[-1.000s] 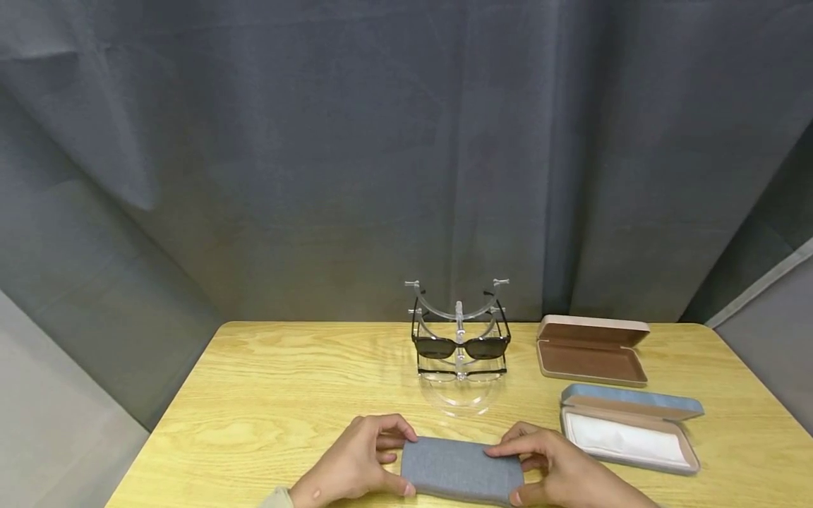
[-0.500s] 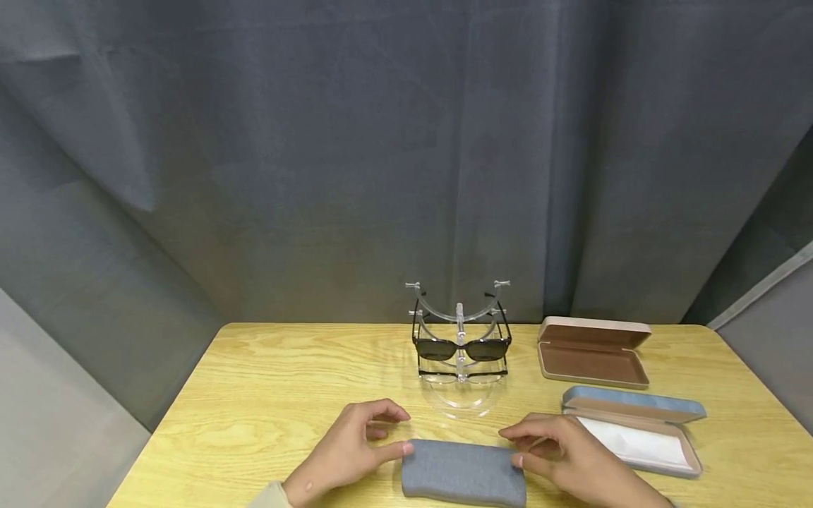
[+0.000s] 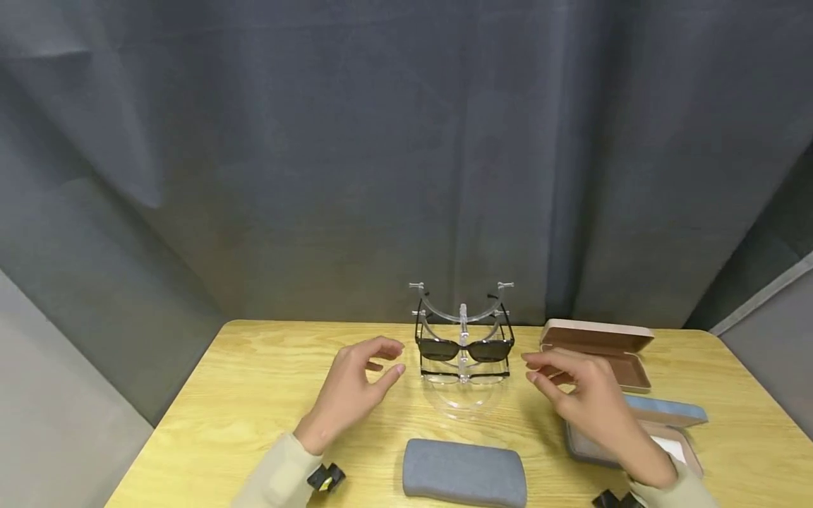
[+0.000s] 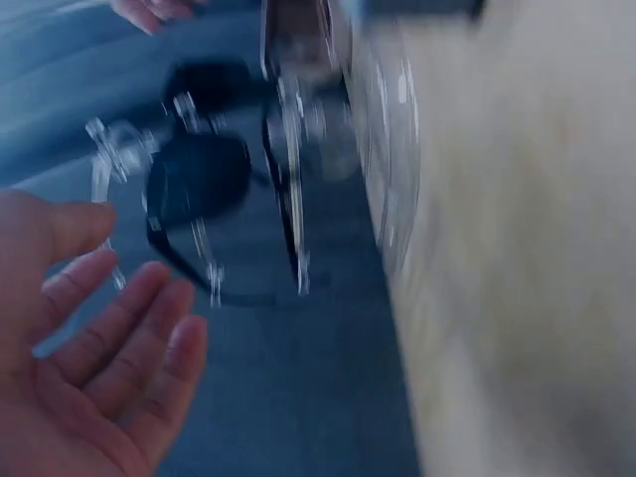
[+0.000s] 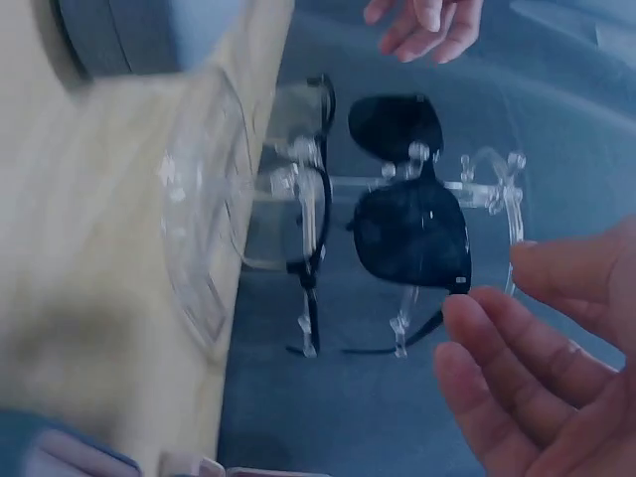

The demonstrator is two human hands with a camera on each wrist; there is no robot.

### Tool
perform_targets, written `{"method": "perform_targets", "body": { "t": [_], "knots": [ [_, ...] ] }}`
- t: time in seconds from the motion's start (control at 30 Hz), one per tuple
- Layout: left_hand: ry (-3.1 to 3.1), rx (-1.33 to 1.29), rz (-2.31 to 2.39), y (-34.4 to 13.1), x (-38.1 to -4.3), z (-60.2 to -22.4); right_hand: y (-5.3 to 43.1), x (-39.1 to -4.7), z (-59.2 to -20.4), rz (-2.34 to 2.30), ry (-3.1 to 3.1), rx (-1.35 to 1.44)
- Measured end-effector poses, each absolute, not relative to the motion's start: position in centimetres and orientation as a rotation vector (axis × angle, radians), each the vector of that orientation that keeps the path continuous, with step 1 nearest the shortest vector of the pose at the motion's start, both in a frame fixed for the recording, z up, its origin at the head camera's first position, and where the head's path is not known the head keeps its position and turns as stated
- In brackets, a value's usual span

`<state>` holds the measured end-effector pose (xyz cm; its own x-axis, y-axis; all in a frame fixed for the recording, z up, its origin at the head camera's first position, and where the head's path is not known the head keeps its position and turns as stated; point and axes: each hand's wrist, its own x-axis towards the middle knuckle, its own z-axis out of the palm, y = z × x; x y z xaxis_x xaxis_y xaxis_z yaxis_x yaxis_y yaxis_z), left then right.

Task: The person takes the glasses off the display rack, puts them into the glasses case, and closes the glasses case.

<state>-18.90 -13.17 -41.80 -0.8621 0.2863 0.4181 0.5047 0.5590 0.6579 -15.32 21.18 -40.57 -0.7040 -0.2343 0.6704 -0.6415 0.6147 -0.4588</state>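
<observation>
Black-framed sunglasses (image 3: 464, 351) sit on a clear acrylic display stand (image 3: 463, 310), above a pair of clear-lensed glasses (image 3: 465, 377). My left hand (image 3: 356, 381) is to the left of the stand, fingers relaxed and holding nothing. On the other side, my right hand (image 3: 587, 395) hovers with loosely bent fingers and thumb, also without anything in them. In the right wrist view, the fingertips (image 5: 465, 316) appear right by the end of the sunglasses (image 5: 412, 234). A shut grey glasses case (image 3: 464, 472) lies on the table in front of the stand.
An open brown-lined case (image 3: 597, 328) stands at the back right of the wooden table (image 3: 254, 395). In front of it is an open blue case (image 3: 673, 409) with a white cloth (image 3: 672, 447), partly hidden by my right hand. A grey curtain (image 3: 356, 176) hangs behind.
Both hands have let go of the grey glasses case and moved forward and up, to either side of the display stand. The case stays on the table.
</observation>
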Motion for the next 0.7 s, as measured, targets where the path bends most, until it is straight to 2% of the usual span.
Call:
{"method": "perform_targets", "body": {
  "t": [0.27, 0.7],
  "knots": [
    [-2.466, -0.723, -0.871, -12.1, -22.0, -40.7, 21.0, -18.0, -39.6, 0.942, -2.262, 0.579],
    [-2.51, -0.745, -0.783, -10.6, -23.0, -41.4, 20.3, -19.7, -41.2, 0.723, -2.346, 0.571]
  ]
}}
